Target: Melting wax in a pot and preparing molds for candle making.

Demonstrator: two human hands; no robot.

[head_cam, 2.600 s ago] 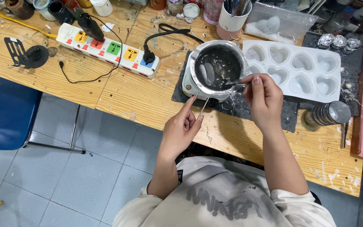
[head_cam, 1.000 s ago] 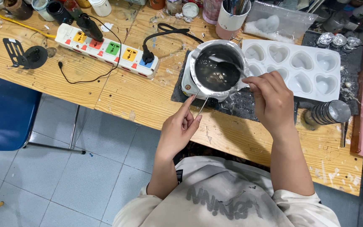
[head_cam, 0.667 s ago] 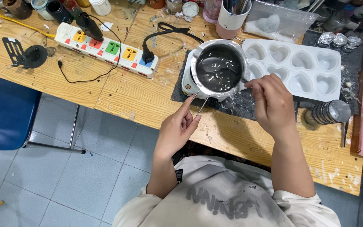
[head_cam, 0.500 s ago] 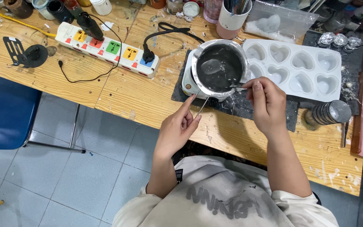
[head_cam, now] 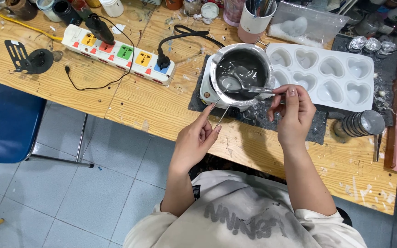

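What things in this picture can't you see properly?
All in the head view:
- What the white cup holds: cut off by the top edge.
- The white heater under the metal pot: mostly hidden by the pot.
- The spoon handle's end: covered by the right hand.
- The pot's thin handle: its end is behind the left hand.
- The jars at top left: cut off by the top edge.

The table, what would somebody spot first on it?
Probably the shiny metal pot of dark liquid in the middle, with the right hand holding a spoon in it. Just right of it lies a white tray of heart-shaped hollows, and to the left a colourful power strip.
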